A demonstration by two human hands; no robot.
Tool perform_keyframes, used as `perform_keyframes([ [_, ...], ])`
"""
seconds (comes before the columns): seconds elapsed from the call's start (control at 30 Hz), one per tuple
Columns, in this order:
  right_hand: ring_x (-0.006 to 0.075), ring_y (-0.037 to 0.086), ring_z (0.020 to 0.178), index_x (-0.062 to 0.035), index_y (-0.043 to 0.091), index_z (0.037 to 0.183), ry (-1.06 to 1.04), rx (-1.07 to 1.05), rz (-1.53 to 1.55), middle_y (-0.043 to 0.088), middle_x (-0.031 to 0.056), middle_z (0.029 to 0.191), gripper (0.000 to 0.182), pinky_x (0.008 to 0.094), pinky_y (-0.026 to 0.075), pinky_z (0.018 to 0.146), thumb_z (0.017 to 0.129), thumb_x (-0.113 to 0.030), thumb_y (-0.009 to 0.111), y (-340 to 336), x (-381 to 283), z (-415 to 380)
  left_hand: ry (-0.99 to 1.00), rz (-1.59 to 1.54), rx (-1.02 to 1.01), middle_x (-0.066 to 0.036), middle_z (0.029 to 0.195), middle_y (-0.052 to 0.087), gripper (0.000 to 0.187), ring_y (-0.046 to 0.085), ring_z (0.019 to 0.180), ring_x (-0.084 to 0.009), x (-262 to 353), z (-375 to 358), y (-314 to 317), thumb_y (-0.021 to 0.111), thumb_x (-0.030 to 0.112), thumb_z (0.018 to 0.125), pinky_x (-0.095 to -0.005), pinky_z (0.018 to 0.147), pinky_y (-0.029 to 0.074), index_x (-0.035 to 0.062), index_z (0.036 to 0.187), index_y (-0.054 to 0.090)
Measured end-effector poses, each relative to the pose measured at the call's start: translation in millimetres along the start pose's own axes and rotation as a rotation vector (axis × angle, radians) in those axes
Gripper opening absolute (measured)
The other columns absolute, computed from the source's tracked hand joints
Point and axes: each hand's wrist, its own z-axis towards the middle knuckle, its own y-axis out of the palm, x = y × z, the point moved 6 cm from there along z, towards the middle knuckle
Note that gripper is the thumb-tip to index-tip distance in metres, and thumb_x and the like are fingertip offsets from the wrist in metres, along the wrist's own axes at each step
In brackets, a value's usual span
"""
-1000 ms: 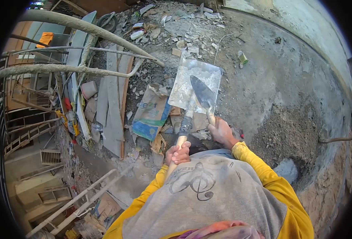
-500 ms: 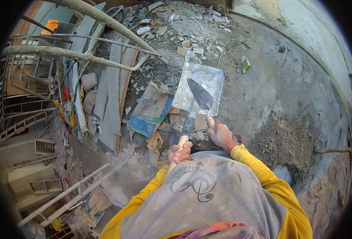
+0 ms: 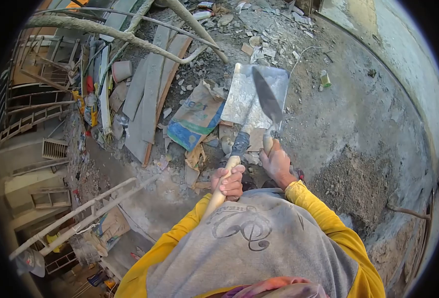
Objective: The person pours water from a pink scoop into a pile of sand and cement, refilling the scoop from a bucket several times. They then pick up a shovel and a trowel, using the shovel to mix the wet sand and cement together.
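My left hand [image 3: 227, 183] is wrapped round the wooden handle of a shovel [image 3: 236, 97], whose flat, dusty metal blade points away from me. My right hand [image 3: 277, 165] is closed on the short handle of a trowel [image 3: 267, 95]. The trowel's pointed blade lies over the right part of the shovel blade; whether the two touch I cannot tell. A torn cement bag [image 3: 197, 113] lies on the ground just left of the shovel.
Metal bars [image 3: 130, 36] cross the upper left above wooden planks [image 3: 152, 94] and a bucket [image 3: 122, 71]. Rubble [image 3: 264, 25] covers the ground ahead. A pile of sandy material [image 3: 356, 184] is at the right, near a wall [image 3: 403, 54]. A ladder [image 3: 85, 218] stands lower left.
The view has shifted, and the surroundings appear lower left or right than before. The shovel blade looks emptier of overlap at its top, with the trowel blade tilted more upright over it. Both grips remain.
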Motion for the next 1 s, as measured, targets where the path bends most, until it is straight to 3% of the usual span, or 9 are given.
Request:
perform_keyframes([
  [0.07,0.0434,0.062,0.074,-0.0009,0.048,0.101,-0.056,-0.32,-0.316,0.063,0.0252,0.077,0.035,0.0504,0.047,0.065,0.082,-0.027,0.062,27.9,20.6,3.8,0.014,0.009,0.02,-0.003,0.065,0.048,0.017,0.055,0.054,-0.0145,0.0,-2.7,-3.3,0.051,0.015,0.087,-0.0276,0.052,0.046,0.0079,0.093,0.036],
  [0.27,0.0426,0.062,0.078,0.0036,0.05,0.102,0.036,-0.021,0.115,0.061,0.0272,0.078,0.041,0.0476,0.048,0.068,0.078,-0.027,0.062,8.1,-3.7,3.6,0.019,0.003,0.023,-0.004,0.066,0.048,0.017,0.055,0.054,-0.0151,-1.5,-1.4,-3.8,0.05,0.016,0.088,-0.028,0.052,0.045,0.0082,0.093,0.036],
  [0.33,0.0418,0.062,0.067,0.0058,0.051,0.095,0.004,-0.355,-0.139,0.061,0.026,0.073,0.032,0.0452,0.048,0.062,0.081,-0.021,0.059,42.2,30.2,6.0,0.011,-0.007,0.03,-0.004,0.065,0.048,0.016,0.055,0.054,-0.0149,-1.7,3.1,-3.7,0.05,0.015,0.088,-0.0277,0.052,0.045,0.0083,0.093,0.036],
  [0.5,0.0121,0.053,0.043,-0.0003,0.051,0.084,0.131,-0.062,0.571,0.053,0.0039,0.057,0.018,0.0287,0.041,0.038,0.082,-0.016,0.059,-3.7,-0.5,15.3,0.018,-0.004,0.086,-0.004,0.065,0.047,0.017,0.053,0.053,-0.0145,-4.6,-2.2,-11.1,0.05,0.015,0.087,-0.0276,0.052,0.044,0.0083,0.093,0.036],
  [0.6,0.0132,0.052,0.041,0.0026,0.052,0.091,0.229,-0.287,0.627,0.055,0.0067,0.058,0.022,0.0282,0.041,0.037,0.082,-0.016,0.059,19.9,9.9,5.3,-0.007,0.0,0.067,-0.003,0.065,0.047,0.017,0.053,0.053,-0.0145,-1.3,7.3,-7.6,0.05,0.015,0.087,-0.0276,0.052,0.044,0.0082,0.094,0.036],
  [0.63,0.0135,0.051,0.04,0.0022,0.05,0.093,0.447,-0.621,0.566,0.053,0.0056,0.057,0.022,0.028,0.041,0.036,0.082,-0.015,0.058,35.8,22.8,-0.6,-0.01,-0.004,0.067,-0.004,0.066,0.047,0.017,0.053,0.053,-0.0146,-0.9,9.3,-8.5,0.05,0.015,0.087,-0.0276,0.052,0.044,0.0082,0.094,0.036],
  [0.77,0.0152,0.05,0.039,-0.0001,0.049,0.085,0.379,-0.239,0.75,0.051,0.0038,0.055,0.019,0.0288,0.039,0.035,0.081,-0.015,0.059,5.5,14.6,-1.3,-0.029,0.05,0.127,-0.004,0.066,0.047,0.017,0.053,0.054,-0.0148,2.8,4.9,-12.2,0.05,0.016,0.088,-0.0279,0.053,0.044,0.0077,0.095,0.036],
  [0.9,0.0146,0.051,0.04,0.0005,0.049,0.087,0.471,-0.576,0.742,0.052,0.0041,0.056,0.021,0.028,0.04,0.035,0.082,-0.016,0.06,34.4,36.3,-5.6,-0.046,0.034,0.11,-0.004,0.067,0.047,0.017,0.054,0.055,-0.015,-0.3,8.6,-9.5,0.05,0.016,0.088,-0.0278,0.053,0.043,0.0076,0.096,0.036],
  [1.0,0.0149,0.051,0.04,-0.0008,0.049,0.087,0.392,-0.331,0.734,0.052,0.0042,0.056,0.02,0.0285,0.04,0.035,0.081,-0.016,0.061,15.2,24.9,-0.2,-0.047,0.093,0.218,-0.004,0.067,0.045,0.017,0.052,0.053,-0.0142,5.9,2.5,-9.9,0.049,0.016,0.088,-0.0271,0.053,0.042,0.0076,0.096,0.037],
])
